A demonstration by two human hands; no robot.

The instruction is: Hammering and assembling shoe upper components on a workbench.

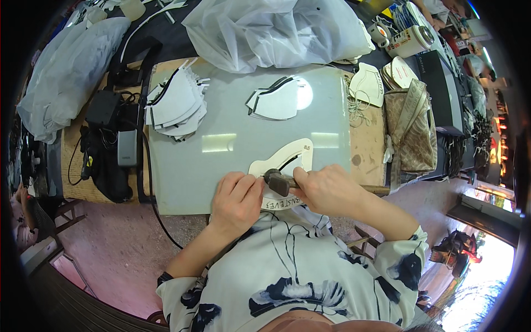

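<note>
My right hand (326,190) is closed round the handle of a hammer (278,182). The hammer's dark head is over a flat cream template (301,148) near the front edge of the grey work board. Inside the template's outline lies a white shaped piece (297,164) with a black edge, partly covered by the hammer and my fingers. My left hand (237,202) has its fingers drawn together at the template's left edge, gripping there; the fingertips are partly hidden. Farther back lie a small stack of similar white pieces (276,104) and a larger fanned pile (178,105) at the left.
The smooth grey board (232,171) lies on a wooden table. Plastic bags (265,33) bulge along its far edge. At the right are cream templates (366,86), string (358,110) and a brown patterned bag (410,130). A grey box-shaped device (127,148) and cables are at the left.
</note>
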